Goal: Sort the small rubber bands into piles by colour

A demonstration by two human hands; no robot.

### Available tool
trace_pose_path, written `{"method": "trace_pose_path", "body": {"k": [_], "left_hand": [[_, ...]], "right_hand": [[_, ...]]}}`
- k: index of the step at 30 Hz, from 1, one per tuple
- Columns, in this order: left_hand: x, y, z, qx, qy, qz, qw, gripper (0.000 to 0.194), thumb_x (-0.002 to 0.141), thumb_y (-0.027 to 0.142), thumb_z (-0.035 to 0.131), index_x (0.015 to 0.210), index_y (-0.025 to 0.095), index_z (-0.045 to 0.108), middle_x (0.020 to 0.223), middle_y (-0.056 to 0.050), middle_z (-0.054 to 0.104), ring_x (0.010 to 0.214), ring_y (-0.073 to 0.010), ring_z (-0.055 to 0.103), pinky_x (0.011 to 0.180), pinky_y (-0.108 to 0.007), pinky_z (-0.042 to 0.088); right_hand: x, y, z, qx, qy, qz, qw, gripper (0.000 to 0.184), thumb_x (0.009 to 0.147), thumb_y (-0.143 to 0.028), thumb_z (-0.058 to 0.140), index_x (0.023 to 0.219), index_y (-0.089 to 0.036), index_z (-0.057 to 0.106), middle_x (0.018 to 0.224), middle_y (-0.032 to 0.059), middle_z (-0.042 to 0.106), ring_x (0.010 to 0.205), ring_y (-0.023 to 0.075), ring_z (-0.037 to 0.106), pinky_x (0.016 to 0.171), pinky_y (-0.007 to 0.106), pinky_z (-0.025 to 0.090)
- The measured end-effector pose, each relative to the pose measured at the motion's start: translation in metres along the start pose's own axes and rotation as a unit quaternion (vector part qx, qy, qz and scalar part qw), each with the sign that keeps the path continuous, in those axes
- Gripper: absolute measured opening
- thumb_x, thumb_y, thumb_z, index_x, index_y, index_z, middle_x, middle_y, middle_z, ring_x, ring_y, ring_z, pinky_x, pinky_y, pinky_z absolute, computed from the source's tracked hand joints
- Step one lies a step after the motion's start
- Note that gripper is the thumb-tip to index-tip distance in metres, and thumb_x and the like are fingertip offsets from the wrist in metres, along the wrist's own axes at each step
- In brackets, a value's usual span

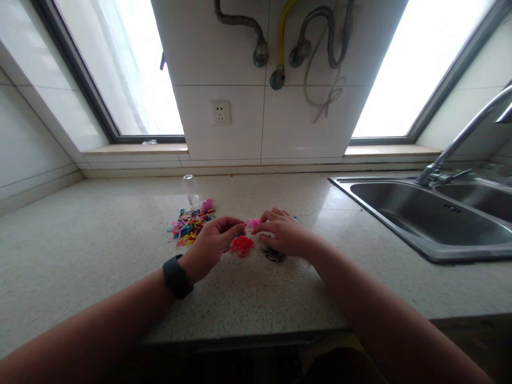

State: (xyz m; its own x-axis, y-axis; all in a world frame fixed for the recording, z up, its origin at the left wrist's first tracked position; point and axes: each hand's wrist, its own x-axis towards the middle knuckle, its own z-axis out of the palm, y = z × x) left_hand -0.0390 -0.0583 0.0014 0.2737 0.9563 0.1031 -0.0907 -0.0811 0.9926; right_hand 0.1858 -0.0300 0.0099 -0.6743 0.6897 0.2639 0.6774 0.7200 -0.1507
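Small coloured rubber bands lie in piles on the speckled counter. My left hand, with a dark watch on its wrist, pinches thumb and forefinger together above the red bands; what sits in the pinch is too small to make out. Fingers apart and bent downward, my right hand hovers over or touches the pink bands. Black bands lie under its near side, and a bit of blue shows behind it. A mixed pile of bands spreads left of my left hand.
A clear container stands behind the mixed pile, beside a pink object. On the right, a steel sink with a faucet is set into the counter. Pipes and a socket are on the tiled wall.
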Motion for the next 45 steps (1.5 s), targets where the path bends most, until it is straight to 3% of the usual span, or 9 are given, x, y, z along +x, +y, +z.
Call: {"method": "trace_pose_path", "body": {"k": [10, 19, 25, 30, 36, 45], "left_hand": [[0.0, -0.001, -0.001, 0.018, -0.004, 0.001, 1.0, 0.034, 0.08, 0.046, 0.075, 0.094, 0.015, 0.069, 0.067, 0.003, 0.056, 0.049, -0.005, 0.038, 0.044, -0.02, 0.027], [-0.001, 0.001, 0.0, 0.028, 0.004, 0.003, 1.0, 0.035, 0.08, 0.046, 0.074, 0.095, 0.015, 0.068, 0.064, 0.003, 0.056, 0.05, -0.0062, 0.041, 0.045, -0.019, 0.031], [0.0, -0.002, 0.0, 0.029, 0.008, 0.005, 1.0, 0.035, 0.08, 0.045, 0.073, 0.095, 0.015, 0.067, 0.07, 0.001, 0.059, 0.052, -0.0062, 0.043, 0.046, -0.019, 0.033], [-0.001, -0.004, 0.001, 0.04, 0.004, 0.002, 0.999, 0.034, 0.081, 0.045, 0.072, 0.094, 0.015, 0.065, 0.069, 0.002, 0.057, 0.052, -0.0063, 0.043, 0.047, -0.019, 0.034], [-0.001, -0.003, 0.003, 0.053, 0.002, 0.01, 0.999, 0.036, 0.08, 0.048, 0.072, 0.09, 0.014, 0.065, 0.071, 0.001, 0.059, 0.052, -0.0065, 0.043, 0.047, -0.019, 0.034], [0.0, -0.01, 0.0, 0.041, 0.028, 0.039, 0.998, 0.034, 0.082, 0.046, 0.072, 0.092, 0.015, 0.064, 0.073, 0.001, 0.058, 0.052, -0.0058, 0.043, 0.046, -0.019, 0.036]], "right_hand": [[0.0, 0.002, 0.002, -0.044, 0.015, 0.033, 0.998, 0.025, 0.094, -0.036, 0.055, 0.109, -0.028, 0.074, 0.101, 0.0083, 0.063, 0.1, 0.0249, 0.051, 0.089, 0.04, 0.032], [0.003, -0.015, -0.006, 0.073, 0.095, -0.006, 0.993, 0.018, 0.093, -0.032, 0.06, 0.101, -0.02, 0.07, 0.094, 0.0057, 0.065, 0.093, 0.0193, 0.055, 0.087, 0.033, 0.039], [0.004, -0.024, -0.004, 0.121, 0.159, -0.03, 0.979, 0.023, 0.087, -0.042, 0.067, 0.091, -0.02, 0.063, 0.085, 0.0034, 0.063, 0.084, 0.0178, 0.055, 0.08, 0.03, 0.04], [0.008, -0.028, 0.005, 0.08, 0.18, -0.052, 0.979, 0.027, 0.085, -0.046, 0.069, 0.087, -0.02, 0.061, 0.086, 0.0031, 0.064, 0.082, 0.018, 0.054, 0.078, 0.031, 0.039], [0.01, -0.031, 0.009, 0.008, 0.204, -0.071, 0.976, 0.017, 0.092, -0.037, 0.06, 0.086, -0.021, 0.061, 0.084, 0.0034, 0.066, 0.079, 0.0173, 0.054, 0.077, 0.031, 0.037], [0.01, -0.036, 0.012, -0.044, 0.244, -0.105, 0.963, 0.018, 0.095, -0.036, 0.055, 0.089, -0.02, 0.061, 0.082, 0.0034, 0.066, 0.075, 0.0168, 0.055, 0.073, 0.031, 0.037]]}}
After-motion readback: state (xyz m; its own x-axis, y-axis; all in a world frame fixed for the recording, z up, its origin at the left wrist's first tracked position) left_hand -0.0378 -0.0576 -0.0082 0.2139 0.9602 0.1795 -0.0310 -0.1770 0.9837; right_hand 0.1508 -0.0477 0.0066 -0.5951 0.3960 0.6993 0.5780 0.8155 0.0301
